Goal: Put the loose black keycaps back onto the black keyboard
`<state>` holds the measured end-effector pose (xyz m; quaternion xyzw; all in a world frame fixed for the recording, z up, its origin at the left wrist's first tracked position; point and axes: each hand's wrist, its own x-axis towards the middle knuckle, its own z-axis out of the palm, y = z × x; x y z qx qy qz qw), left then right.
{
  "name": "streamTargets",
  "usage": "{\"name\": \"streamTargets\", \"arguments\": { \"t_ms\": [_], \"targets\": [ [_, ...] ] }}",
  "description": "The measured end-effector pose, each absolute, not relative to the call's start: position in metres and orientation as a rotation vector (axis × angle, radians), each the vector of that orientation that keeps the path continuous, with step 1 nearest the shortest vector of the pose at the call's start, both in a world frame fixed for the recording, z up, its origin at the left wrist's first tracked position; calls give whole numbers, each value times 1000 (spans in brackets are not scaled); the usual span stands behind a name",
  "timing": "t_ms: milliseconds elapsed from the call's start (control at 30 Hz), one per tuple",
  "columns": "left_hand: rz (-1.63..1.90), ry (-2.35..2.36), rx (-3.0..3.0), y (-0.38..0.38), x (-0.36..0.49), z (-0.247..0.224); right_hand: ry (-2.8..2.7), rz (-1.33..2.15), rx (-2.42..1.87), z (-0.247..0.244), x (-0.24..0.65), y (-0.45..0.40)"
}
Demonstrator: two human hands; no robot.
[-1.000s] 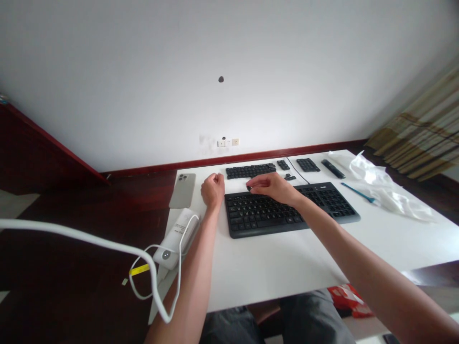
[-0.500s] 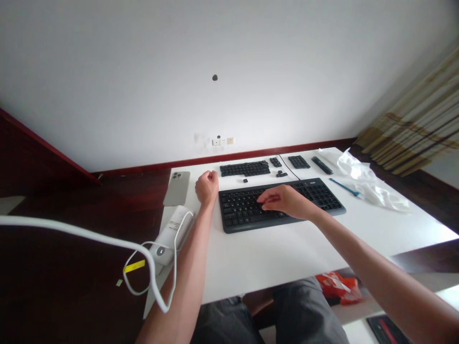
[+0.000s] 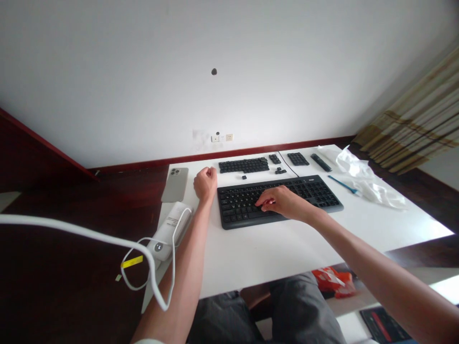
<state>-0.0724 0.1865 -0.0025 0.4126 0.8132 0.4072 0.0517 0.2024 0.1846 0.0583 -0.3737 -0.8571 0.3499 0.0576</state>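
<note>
A black keyboard (image 3: pixel 236 210) lies on the white table (image 3: pixel 247 258). My right hand (image 3: pixel 279 199) is over its middle, fingers bent down and thumb and fingertips close together at the keys; anything between them is too small to make out. My left hand (image 3: pixel 205 184) is curled into a fist beside the keyboard's left end, and its inside is hidden. Behind the keyboard, black keycaps (image 3: pixel 244 165) lie in a block of rows. Smaller keycap groups are to their right, and a single keycap (image 3: pixel 244 177) lies in front of them.
A phone (image 3: pixel 175 185) and a white power strip (image 3: pixel 170 227) with a looping white cable (image 3: pixel 82 231) are at the left. Toward the right lie a black remote-like object (image 3: pixel 321 162), a thin blue tool (image 3: pixel 342 184) and crumpled clear plastic (image 3: pixel 358 174). A thin black cord runs back from the keyboard.
The view has shifted slightly. My right fingers have lowered a little toward the keys, with thumb and fingertips nearer together. My left fist stays beside the keyboard.
</note>
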Motion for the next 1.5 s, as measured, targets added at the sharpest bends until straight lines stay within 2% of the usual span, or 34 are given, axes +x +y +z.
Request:
{"name": "streamTargets", "arguments": {
  "t_ms": [400,667,1000,1233,1500],
  "targets": [
    [1230,2480,1259,186,-71,-1,-2773,896,-1039,61,194,185],
    [1284,2458,1263,186,-71,-2,-2822,841,-1187,61,188,187],
    [1206,2494,1273,185,-70,0,-2798,1030,-1300,72,178,199],
    [1217,2484,1289,184,-70,2,-2973,994,-1444,76,171,224],
    [1171,2516,1344,185,-69,2,-3107,594,-1596,90,145,215]
  ]
}}
